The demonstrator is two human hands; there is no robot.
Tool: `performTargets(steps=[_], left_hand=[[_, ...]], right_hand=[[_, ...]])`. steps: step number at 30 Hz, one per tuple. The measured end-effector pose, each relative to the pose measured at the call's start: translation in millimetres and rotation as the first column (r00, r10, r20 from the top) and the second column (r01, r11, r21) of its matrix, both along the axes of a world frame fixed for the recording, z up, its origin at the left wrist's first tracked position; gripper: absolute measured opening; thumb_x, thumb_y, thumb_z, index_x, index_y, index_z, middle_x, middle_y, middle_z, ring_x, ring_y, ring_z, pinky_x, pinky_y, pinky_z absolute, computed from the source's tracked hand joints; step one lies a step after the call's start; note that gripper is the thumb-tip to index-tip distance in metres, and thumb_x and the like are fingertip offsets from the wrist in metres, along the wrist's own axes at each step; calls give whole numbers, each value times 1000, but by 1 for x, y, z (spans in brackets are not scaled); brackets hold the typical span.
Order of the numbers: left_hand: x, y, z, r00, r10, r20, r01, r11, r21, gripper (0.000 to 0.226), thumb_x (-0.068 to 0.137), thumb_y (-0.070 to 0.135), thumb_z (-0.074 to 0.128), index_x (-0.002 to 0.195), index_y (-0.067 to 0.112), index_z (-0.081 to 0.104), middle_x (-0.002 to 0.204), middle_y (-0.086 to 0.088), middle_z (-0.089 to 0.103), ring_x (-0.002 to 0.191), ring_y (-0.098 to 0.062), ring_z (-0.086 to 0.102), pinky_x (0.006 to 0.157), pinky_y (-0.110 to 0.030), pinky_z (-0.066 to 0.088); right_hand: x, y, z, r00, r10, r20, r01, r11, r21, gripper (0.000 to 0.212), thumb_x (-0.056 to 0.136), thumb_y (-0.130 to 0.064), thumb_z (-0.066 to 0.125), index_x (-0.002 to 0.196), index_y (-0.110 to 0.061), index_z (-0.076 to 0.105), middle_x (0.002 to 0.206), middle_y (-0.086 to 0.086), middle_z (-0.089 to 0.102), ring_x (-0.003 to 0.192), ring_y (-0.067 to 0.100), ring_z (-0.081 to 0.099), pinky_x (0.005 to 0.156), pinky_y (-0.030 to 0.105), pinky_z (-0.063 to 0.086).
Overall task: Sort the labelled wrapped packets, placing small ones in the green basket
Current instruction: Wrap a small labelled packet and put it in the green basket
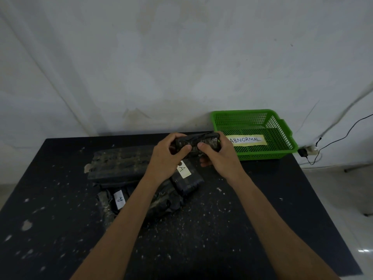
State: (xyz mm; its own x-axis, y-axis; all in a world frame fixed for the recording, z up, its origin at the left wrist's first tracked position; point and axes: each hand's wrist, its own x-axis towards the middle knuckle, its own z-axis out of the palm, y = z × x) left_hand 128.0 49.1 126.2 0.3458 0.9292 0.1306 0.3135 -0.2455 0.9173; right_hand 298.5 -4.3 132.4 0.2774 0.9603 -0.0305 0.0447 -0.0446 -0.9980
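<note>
Both hands hold one small dark plastic-wrapped packet [196, 142] up above the black speckled surface [222, 229], the left hand [168, 156] gripping its left end with the thumb laid across the front, the right hand [219, 153] curled round its right end with the thumb pressing the front too. The packet sits level between them, just left of the green plastic mesh basket [282, 136], which stands at the far right corner of the surface and carries a white paper label reading "ABNORMAL" [247, 140] inside it. Below the hands lies a small dark wrapped packet with a white "A" label [186, 178], partly under the left wrist. Left of it rests a long, large dark wrapped bundle [119, 164], and nearer the person a crumpled dark wrapped packet with another white "A" label [119, 199] lies touching the pile. A black cable [343, 136] hangs by the pale wall at right
</note>
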Motion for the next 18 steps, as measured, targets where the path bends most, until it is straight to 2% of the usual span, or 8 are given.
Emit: performTargets(steps=[3, 5, 7, 9, 12, 15, 18], left_hand=[[0, 1, 0, 999, -7, -35, 7, 1000, 18, 18, 93, 27, 68, 111, 26, 63, 100, 11, 68, 86, -3, 67, 74, -24, 58], [-1, 3, -3, 996, -9, -84, 7, 1000, -23, 16, 93, 31, 68, 107, 27, 63, 101, 12, 68, 87, 0, 66, 75, -17, 54], [-2, 5, -6, 992, -31, -125, 19, 995, -94, 15, 92, 38, 67, 103, 27, 64, 100, 11, 69, 90, 0, 66, 80, -19, 52], [-2, 6, -9, 991, -44, -126, 29, 992, -121, 19, 94, 45, 63, 102, 28, 66, 100, 11, 71, 92, -2, 67, 85, -24, 54], [1, 4, -4, 999, -10, -30, 6, 991, -132, 25, 97, 48, 56, 107, 29, 68, 103, 6, 72, 92, -9, 70, 80, -35, 61], [6, 4, 1, 999, -33, 40, 40, 977, -209, 38, 96, 58, 52, 113, 29, 70, 109, 2, 72, 101, -17, 71, 76, -43, 63], [11, 2, 5, 999, -40, 28, 44, 983, -177, 43, 91, 69, 50, 107, 36, 72, 105, 10, 73, 102, -10, 69, 85, -37, 59]], right_hand=[[0, 0, -2, 1000, -6, -23, 5, 1000, -11, 21, 94, -17, 73, 108, -24, 59, 98, 12, 71, 65, 17, 71, 56, 33, 61], [0, 0, -2, 995, -28, -93, 25, 999, -27, 23, 95, -17, 70, 114, -20, 57, 98, 8, 71, 65, 16, 71, 59, 36, 63], [2, 0, 0, 994, -49, -101, 47, 999, -17, 24, 97, -16, 68, 118, -15, 57, 95, 4, 71, 65, 14, 71, 60, 34, 63], [5, -2, 0, 999, -32, -5, 32, 999, 20, 27, 96, -15, 68, 122, -16, 60, 97, 1, 71, 67, 12, 72, 57, 30, 61], [9, -2, 0, 990, 54, 130, -60, 997, 45, 37, 95, -9, 68, 129, -23, 64, 106, -3, 66, 69, 12, 70, 59, 32, 61], [9, -2, 3, 991, 90, 98, -96, 994, 61, 34, 99, -11, 64, 132, -20, 65, 108, -4, 65, 84, 13, 73, 70, 32, 63], [9, -3, 5, 994, 95, 61, -101, 990, 99, 24, 103, -16, 58, 123, -11, 70, 105, -6, 70, 96, 14, 73, 78, 32, 63]])
